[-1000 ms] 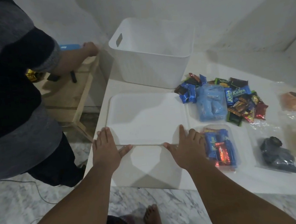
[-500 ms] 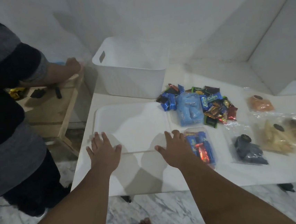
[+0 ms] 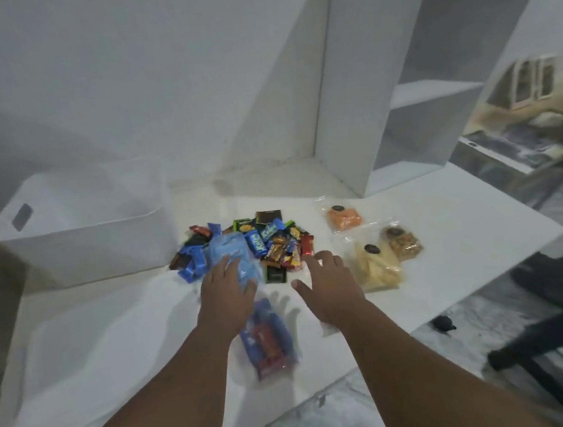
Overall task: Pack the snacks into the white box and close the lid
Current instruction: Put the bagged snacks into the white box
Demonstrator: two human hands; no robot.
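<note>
The box [image 3: 82, 229] stands open-topped at the far left of the table [image 3: 453, 231], with the lid [image 3: 80, 353] lying flat near it. Right of the box is the snack pile [image 3: 276, 244]. The left hand [image 3: 228, 299] lies with nearly straight fingers over the near edge of the blue bag [image 3: 230, 252]. The right hand [image 3: 331, 284], fingers spread wide and holding nothing, reaches the pile's near right edge. A bag of bars [image 3: 268, 338] lies between the wrists.
</note>
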